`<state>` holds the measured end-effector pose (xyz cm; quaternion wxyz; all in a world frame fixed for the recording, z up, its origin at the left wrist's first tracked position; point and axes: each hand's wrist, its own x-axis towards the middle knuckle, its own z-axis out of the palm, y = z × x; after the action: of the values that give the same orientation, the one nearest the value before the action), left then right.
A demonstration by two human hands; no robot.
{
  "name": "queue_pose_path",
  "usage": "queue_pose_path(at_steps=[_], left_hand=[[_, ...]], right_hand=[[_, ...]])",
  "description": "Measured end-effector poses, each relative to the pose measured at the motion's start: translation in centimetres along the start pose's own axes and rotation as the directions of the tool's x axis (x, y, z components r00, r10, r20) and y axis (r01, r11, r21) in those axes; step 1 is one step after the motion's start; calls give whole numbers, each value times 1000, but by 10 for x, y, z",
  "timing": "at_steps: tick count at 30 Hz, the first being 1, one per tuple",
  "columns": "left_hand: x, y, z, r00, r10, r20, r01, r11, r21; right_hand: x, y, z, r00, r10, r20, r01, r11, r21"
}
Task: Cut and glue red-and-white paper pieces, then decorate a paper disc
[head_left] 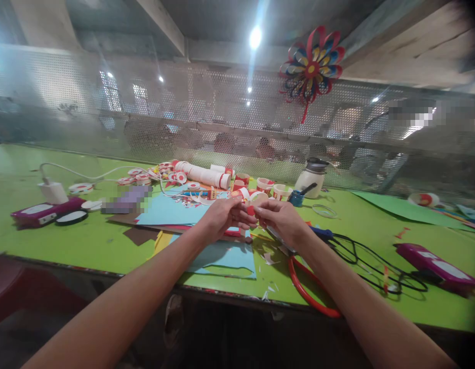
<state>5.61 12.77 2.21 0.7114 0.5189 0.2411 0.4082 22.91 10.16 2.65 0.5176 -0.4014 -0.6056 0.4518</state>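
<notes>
Above the middle of the table my left hand (226, 218) and my right hand (282, 218) meet almost fingertip to fingertip. Between them is a small red paper piece (250, 210), pinched by my right thumb and fingers. A curled white-and-red paper strip (240, 195) shows at my left thumb and index finger, which are closed on it; the other left fingers are loosely bent. Whether the strip and the red piece are joined cannot be made out. Beneath my hands lie light blue paper sheets (225, 259) and paper scraps (268, 258).
Cut paper cups (265, 185), a stack of white cups (202, 174) and red-and-white discs (141, 179) stand behind. A jug (311, 179) is at the back. A red loop (304, 292) and black cable (360, 256) lie right; power strips (439, 266) sit at the sides.
</notes>
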Motion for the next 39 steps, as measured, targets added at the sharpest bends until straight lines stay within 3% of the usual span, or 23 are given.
queue_pose_path(at_steps=[8,17,26,30,36,39], left_hand=[[0,-2,-2,999,30,-35,-26,994,105],[-1,-2,-1,997,57,44,-61,995,82],[3,-7,-3,993,115,38,-119,984,135],[4,-9,-2,987,160,26,-162,969,189],[5,-8,-3,977,210,-31,-198,956,214],[4,-8,-3,976,214,-27,-202,951,235]], right_hand=[[0,-5,1,997,57,-43,-49,985,165],[0,-2,-2,997,13,-80,2,983,185],[3,4,-2,992,-105,-76,106,994,11],[1,1,0,994,-79,-80,79,997,-7],[2,-4,-1,993,2,-116,17,987,160],[2,-2,0,995,16,-103,-1,989,147]])
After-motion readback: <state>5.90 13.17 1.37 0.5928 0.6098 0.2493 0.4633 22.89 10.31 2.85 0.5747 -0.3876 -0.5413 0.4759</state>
